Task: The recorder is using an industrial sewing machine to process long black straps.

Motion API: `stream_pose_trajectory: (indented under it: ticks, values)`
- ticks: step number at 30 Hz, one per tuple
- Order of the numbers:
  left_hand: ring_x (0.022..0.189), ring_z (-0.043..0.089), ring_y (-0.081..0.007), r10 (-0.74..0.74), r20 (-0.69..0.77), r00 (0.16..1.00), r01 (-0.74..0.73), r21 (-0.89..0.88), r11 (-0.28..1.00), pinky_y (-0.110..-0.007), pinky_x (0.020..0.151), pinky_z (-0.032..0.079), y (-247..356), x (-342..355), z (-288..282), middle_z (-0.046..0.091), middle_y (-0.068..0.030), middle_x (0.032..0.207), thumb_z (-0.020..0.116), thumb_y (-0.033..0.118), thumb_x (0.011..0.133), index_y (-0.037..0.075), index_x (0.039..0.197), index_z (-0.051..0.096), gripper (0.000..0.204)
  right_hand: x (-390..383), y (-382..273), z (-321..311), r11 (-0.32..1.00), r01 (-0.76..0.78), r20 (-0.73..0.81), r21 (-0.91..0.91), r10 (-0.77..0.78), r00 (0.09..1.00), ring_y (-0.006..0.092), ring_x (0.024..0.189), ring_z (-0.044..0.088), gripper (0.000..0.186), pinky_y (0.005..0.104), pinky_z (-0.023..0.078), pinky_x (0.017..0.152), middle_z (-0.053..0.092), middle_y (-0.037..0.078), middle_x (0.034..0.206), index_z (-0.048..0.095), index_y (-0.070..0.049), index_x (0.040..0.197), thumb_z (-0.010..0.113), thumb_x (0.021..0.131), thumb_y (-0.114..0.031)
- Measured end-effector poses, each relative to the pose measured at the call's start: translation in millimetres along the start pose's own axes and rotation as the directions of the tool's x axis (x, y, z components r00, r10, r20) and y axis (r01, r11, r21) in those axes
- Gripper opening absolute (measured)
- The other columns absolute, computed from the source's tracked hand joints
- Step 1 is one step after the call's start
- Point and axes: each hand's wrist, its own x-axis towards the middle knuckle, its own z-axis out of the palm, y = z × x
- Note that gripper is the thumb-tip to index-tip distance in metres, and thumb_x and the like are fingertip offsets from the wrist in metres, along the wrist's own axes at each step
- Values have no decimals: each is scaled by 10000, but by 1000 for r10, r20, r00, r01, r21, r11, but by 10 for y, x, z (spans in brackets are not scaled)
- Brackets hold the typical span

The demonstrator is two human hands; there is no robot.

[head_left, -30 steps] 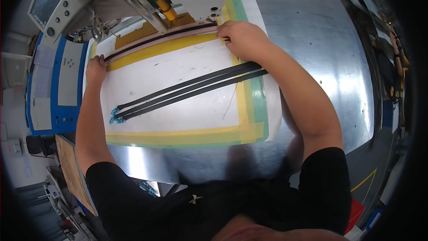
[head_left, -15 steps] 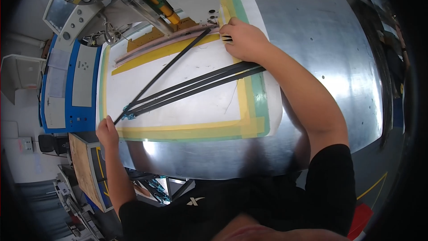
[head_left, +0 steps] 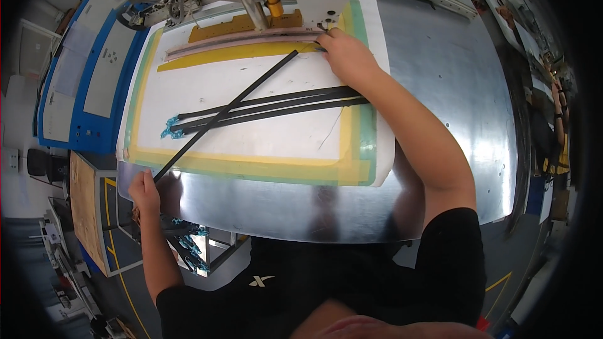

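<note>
My left hand (head_left: 146, 192) is closed on the lower end of a narrow black strip (head_left: 229, 108), just past the table's near edge at the left. The strip slants up to the right over other black strips, and its far end lies loose on the white sheet. My right hand (head_left: 350, 56) is closed at the right end of a long pink-edged clamp template (head_left: 245, 44). Its fingertips are partly hidden, with something small and dark by them. Several black strips (head_left: 276, 108) lie side by side, with teal tangled threads (head_left: 169, 127) at their left ends and right ends under my right forearm.
A sewing machine head (head_left: 314, 0) stands over the far side. Yellow and green tape (head_left: 251, 166) borders the white sheet (head_left: 264, 141) on the metal table (head_left: 440, 94). A blue control cabinet (head_left: 103, 91) is at the left. Below the near edge hang more teal-ended strips (head_left: 188, 248).
My left hand has drawn the slanting strip down and left, so its far end has come away from the clamp template. My right hand stays near the template's end. The view has shifted.
</note>
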Motion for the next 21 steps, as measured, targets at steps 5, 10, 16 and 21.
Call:
stream_pose_trajectory:
  ticks: [5, 10, 16, 21]
  values:
    - [572, 361, -202, 23, -35, 999, -24, -50, 998, -412, 540, 336, 103, -83, 24, 408, -170, 609, 599, 158, 1037, -55, 715, 463, 409, 77, -83, 66, 997, 54, 2, -47, -54, 999, 369, 1078, 667, 283, 452, 546, 928, 656, 166, 1169, 695, -71, 1222, 681, 941, -104]
    - [577, 354, -182, 24, -43, 999, -28, -80, 996, -400, 539, 325, 97, -105, 20, 391, -149, 605, 602, 152, 1037, -49, 711, 455, 410, 212, -156, 73, 995, 16, 64, -100, -9, 998, 371, 1092, 665, 260, 456, 545, 932, 673, 164, 1165, 733, -68, 1190, 678, 936, -88]
    - [589, 359, -160, -7, 32, 999, 14, -226, 974, -381, 543, 314, 101, -92, 92, 409, -110, 601, 599, 125, 1027, -43, 715, 473, 377, -16, -145, -45, 985, -61, -25, 161, 66, 998, 375, 1079, 660, 251, 454, 532, 919, 695, 182, 1135, 744, -41, 1160, 712, 920, -109]
    - [601, 425, -130, 116, 282, 952, -12, -344, 939, -329, 570, 356, 852, -10, 70, 468, -58, 618, 674, 91, 953, -26, 719, 547, 291, -596, -536, -554, 920, -181, 163, 348, 131, 978, 246, 902, 683, 255, 379, 544, 812, 717, 148, 1079, 754, -41, 1134, 751, 923, -185]
